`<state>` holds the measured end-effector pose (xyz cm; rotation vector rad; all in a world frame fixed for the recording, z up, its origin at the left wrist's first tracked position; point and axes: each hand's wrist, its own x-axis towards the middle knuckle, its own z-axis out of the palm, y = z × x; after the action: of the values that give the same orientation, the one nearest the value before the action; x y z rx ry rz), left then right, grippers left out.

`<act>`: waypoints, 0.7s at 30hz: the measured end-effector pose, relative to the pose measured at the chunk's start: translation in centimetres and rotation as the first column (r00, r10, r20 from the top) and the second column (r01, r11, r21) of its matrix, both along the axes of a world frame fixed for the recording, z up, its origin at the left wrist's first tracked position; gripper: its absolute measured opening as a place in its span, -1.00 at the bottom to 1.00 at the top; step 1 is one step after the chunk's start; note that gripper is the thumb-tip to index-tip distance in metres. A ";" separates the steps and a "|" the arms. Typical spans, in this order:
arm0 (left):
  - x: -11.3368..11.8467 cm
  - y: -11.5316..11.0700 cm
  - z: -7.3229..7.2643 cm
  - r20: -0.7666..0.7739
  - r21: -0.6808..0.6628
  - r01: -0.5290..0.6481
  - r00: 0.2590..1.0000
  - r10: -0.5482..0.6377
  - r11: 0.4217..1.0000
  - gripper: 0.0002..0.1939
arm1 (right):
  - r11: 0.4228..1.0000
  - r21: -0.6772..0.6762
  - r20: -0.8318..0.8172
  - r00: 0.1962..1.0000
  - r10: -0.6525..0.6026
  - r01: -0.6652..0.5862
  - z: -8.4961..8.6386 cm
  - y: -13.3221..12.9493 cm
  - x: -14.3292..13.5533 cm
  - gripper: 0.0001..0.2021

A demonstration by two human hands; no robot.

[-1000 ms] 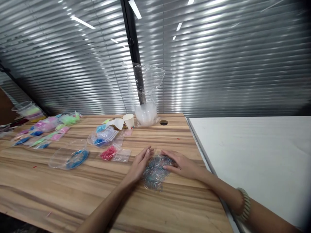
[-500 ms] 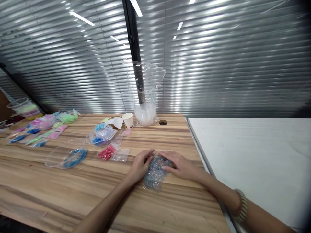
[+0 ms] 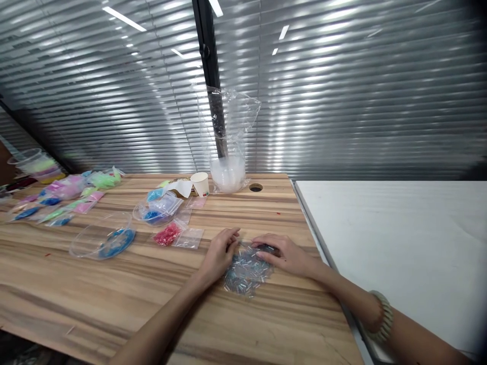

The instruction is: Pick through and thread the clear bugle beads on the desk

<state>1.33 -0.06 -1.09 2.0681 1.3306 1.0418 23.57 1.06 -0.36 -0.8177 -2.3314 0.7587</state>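
A loose pile of small clear and bluish tube beads (image 3: 247, 274) lies on the wooden table between my hands. My left hand (image 3: 220, 252) rests at the pile's left edge, its fingers slightly bent and holding nothing I can see. On the other side, my right hand (image 3: 289, 254) curves over the upper right edge of the beads, thumb apart from the fingers. The gap under its fingers is dark, and some beads there are hidden.
A bag of red beads (image 3: 167, 234) lies left of my hands. Beyond it are a round clear container with blue beads (image 3: 117, 244), a paper cup (image 3: 200, 184) and bagged plastic bowls (image 3: 228, 175). A table hole (image 3: 256, 187) and a white tabletop (image 3: 391, 243) are rightward.
My right hand has shifted slightly right, away from my left, and the bead pile spreads wider to the right. The left hand stays nearly in place. The view tilts a little.
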 end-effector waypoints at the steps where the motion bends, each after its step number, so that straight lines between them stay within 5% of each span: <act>1: -0.1 0.2 0.0 -0.016 0.010 0.016 1.000 -0.016 1.000 -0.70 | 1.000 0.008 -0.003 1.000 0.004 -0.004 0.0 0.0 0.0 -0.69; 13: 0.0 1.2 -0.1 0.105 -0.182 0.132 0.988 -0.114 0.974 -0.69 | 1.000 0.015 0.003 1.000 0.010 -0.010 0.2 -0.1 -0.2 -0.72; 21: 0.1 1.1 -0.3 0.140 -0.159 0.132 0.984 -0.110 0.978 -0.73 | 1.000 0.011 0.029 1.000 0.012 -0.012 -0.2 0.1 -0.1 -0.66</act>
<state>1.39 1.07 -1.37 1.8980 1.1696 0.9598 23.43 1.13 -0.53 -0.8156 -2.3657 0.7426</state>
